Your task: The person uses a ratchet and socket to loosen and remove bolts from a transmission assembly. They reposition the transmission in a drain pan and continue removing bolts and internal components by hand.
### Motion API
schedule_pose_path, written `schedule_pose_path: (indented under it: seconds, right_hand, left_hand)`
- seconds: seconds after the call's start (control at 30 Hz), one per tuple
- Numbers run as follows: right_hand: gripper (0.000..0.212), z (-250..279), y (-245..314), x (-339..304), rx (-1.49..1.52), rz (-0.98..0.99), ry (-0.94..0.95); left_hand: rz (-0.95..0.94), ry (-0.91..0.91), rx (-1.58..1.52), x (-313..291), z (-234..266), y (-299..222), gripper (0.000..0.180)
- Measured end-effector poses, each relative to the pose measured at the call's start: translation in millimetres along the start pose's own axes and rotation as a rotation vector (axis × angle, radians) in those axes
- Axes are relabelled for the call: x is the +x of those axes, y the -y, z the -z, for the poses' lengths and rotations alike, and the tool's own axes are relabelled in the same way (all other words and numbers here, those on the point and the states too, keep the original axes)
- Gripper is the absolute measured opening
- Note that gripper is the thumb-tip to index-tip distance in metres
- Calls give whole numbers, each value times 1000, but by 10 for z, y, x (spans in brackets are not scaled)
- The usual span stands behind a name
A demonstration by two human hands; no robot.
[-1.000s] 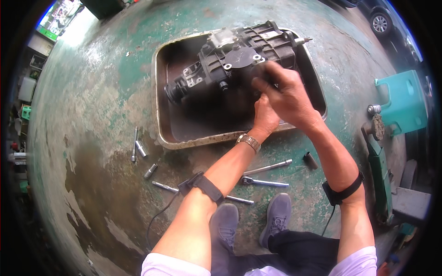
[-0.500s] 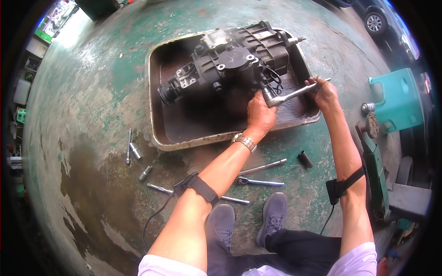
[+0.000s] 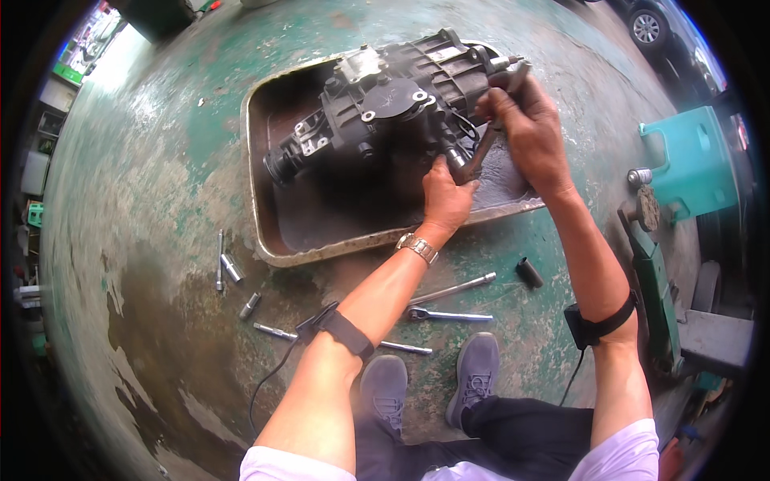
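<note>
A dark metal gearbox (image 3: 389, 104) with a round cover lies in a shallow metal tray (image 3: 345, 248) on the floor. Its lower right side meets the socket (image 3: 455, 155) of a ratchet wrench (image 3: 486, 149). My left hand (image 3: 446, 197), with a metal-band watch on the wrist, is closed around the wrench's head, just below the socket. Above and to the right, my right hand (image 3: 536, 138) grips the handle, which slants up toward the gearbox's right end. My fingers hide part of the head and handle.
Near my shoes lie another ratchet (image 3: 453, 316), an extension bar (image 3: 469, 283) and a black socket (image 3: 529, 272). Left of them are small sockets (image 3: 250, 305). To the right stand a teal stool (image 3: 694, 164), a can (image 3: 639, 177) and a green jack (image 3: 656, 297).
My right hand has swung the wrench handle up and leftward, from pointing right to slanting toward the gearbox's right end. My left hand stays at the wrench's head. The view has shifted slightly.
</note>
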State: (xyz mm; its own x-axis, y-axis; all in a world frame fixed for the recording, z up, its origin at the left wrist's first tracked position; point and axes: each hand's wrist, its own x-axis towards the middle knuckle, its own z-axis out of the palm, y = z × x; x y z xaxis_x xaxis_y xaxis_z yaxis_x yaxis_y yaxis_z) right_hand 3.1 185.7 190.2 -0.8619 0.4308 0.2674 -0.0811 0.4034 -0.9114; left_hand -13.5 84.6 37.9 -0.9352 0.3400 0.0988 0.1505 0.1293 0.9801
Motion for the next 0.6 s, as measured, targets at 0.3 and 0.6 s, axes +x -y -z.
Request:
schedule_pose_path:
  seconds: [0.3, 0.6]
  right_hand:
    - [12, -489, 237, -210, -324, 410, 234]
    - [19, 597, -561, 70, 511, -410, -236]
  left_hand:
    - [-198, -81, -144, -100, 120, -194, 35]
    - [3, 59, -69, 2, 54, 63, 40]
